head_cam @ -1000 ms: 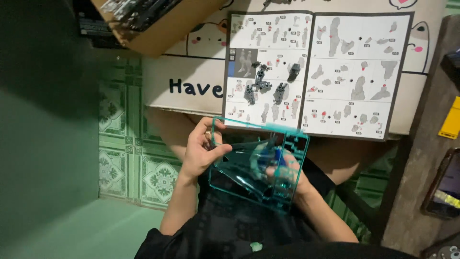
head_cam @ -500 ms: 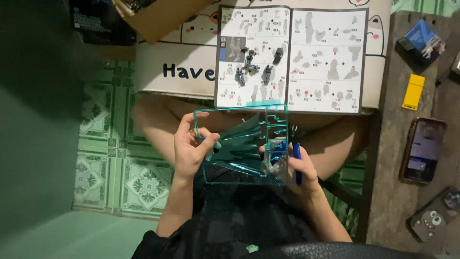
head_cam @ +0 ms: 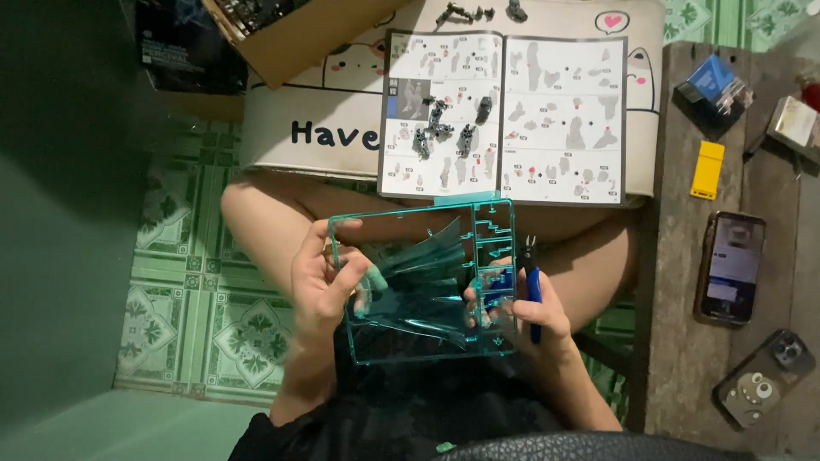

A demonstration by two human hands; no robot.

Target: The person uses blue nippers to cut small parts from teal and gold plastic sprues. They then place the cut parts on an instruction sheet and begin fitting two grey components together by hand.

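Currently: left hand [head_cam: 320,277] grasping the left edge of a clear teal plastic parts frame [head_cam: 424,282], fingers curled over the rim, thumb on the near face. Right hand [head_cam: 523,309] closed on the frame's right edge and, with it, on blue-handled nippers [head_cam: 532,290], black tips pointing far. Frame held upright over the lap, near side of the scene, centre.

Change since half a second ago: frame sits lower and squarer to the view, nippers drawn alongside its right edge; judged as lining up a part for a cut.

Surroundings: open instruction booklet [head_cam: 504,115] on a cushioned lap desk [head_cam: 325,128], far centre, small dark model pieces [head_cam: 444,128] lying on it; cardboard box [head_cam: 299,26] far left; wooden table [head_cam: 675,256] right, bearing a yellow block [head_cam: 707,169] and two phones [head_cam: 730,266] [head_cam: 763,377]
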